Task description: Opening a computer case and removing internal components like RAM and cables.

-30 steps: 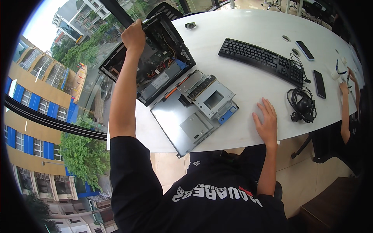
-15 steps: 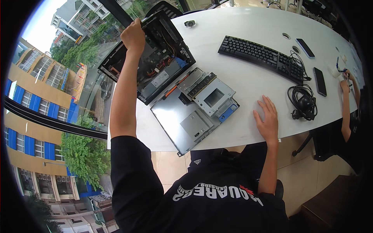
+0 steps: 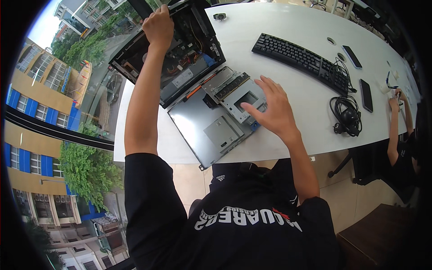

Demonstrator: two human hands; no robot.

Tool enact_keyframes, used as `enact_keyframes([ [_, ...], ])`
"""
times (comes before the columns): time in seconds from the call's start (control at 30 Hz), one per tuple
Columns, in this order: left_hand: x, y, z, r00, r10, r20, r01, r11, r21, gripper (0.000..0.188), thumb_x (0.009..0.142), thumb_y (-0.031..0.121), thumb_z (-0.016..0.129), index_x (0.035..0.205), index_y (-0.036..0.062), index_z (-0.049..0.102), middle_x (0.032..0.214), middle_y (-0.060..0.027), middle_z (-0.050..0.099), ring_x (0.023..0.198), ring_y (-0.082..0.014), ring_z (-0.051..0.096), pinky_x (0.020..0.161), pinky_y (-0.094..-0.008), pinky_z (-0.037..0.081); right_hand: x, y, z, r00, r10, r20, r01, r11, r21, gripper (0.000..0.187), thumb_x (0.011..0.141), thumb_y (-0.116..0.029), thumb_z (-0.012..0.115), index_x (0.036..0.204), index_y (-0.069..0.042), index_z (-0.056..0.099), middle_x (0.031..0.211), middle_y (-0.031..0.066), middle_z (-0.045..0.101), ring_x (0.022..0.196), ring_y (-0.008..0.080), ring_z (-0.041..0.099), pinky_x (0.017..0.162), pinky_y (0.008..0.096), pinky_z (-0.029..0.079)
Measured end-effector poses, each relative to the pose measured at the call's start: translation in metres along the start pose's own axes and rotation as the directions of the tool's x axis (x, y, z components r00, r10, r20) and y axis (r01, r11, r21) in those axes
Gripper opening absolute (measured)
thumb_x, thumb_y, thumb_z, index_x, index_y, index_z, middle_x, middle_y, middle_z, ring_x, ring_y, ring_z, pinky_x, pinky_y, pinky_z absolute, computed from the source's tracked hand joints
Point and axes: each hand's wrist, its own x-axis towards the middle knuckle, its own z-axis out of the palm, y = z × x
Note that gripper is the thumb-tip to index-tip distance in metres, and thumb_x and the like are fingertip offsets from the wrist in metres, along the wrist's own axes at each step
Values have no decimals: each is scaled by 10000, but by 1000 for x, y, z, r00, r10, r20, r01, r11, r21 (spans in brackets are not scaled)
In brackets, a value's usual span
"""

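An opened black desktop computer case [image 3: 215, 74] stands tilted at the table's left edge, with cables and a silver power supply [image 3: 183, 81] inside. My left hand [image 3: 158, 27] is closed round its far upper edge. In front of it lies a flat silver side panel [image 3: 186, 119]. Partly on that panel rests a metal drive bracket [image 3: 240, 104] with a memory stick [image 3: 231, 86] lying across it. Over the bracket's right side my right hand [image 3: 274, 105] is raised, fingers spread and holding nothing. It hides part of the bracket and its blue latch.
On the white table [image 3: 306, 130] are a black keyboard [image 3: 299, 63], a coiled-cable mouse [image 3: 348, 116], two phones [image 3: 366, 95] and a small dark object [image 3: 219, 16]. Another person's hands [image 3: 396, 101] work at the far right. A window borders the left side.
My right hand has lifted off the tabletop and moved up and left over the drive bracket. My left hand still grips the case's edge. The whole view has shifted slightly.
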Motion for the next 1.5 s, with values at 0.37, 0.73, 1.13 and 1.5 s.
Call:
enact_keyframes([
  [0.37, 3, 15, -11, 989, -127, 78, 126, 992, 15, 138, 859, 107, 716, 969, 26, 689, 867, -128, 731, 855, -290, 733, 759, -408, 578, 51, -29, 63, 908, 293, 300, -147, 892, -427, 1318, 700, -808, 737, 1566, 83, 297, 1559, 362, 356, 1507, 463, 303, 1224, 627, 228],
  [0.73, 4, 16, -6, 992, -128, 15, 129, 990, -53, 178, 840, 150, 758, 963, 39, 692, 899, -123, 737, 884, -279, 735, 798, -393, 574, 52, -28, 55, 950, 204, 237, -98, 914, -393, 1177, 704, -640, 829, 1514, 87, 380, 1429, 333, 477, 1383, 452, 434, 1162, 632, 318],
  [1.13, -2, -3, 2, 999, -13, -48, 11, 1000, -28, 257, 867, 296, 754, 990, 83, 676, 913, -76, 750, 885, -277, 741, 777, -430, 568, 22, -25, -12, 910, -97, 403, -406, -18, 914, 1066, 943, -841, 270, 1548, 28, 398, 1515, 303, 481, 1428, 390, 469, 1218, 521, 293],
  [1.5, 0, 10, -2, 999, -21, -41, 19, 999, -41, 265, 867, 311, 747, 974, 79, 677, 890, -84, 747, 877, -284, 737, 786, -424, 563, 13, -19, 4, 879, 138, 457, -371, -406, 835, 944, 1026, -714, 235, 1460, 97, 445, 1411, 322, 555, 1304, 475, 569, 1074, 564, 500],
])
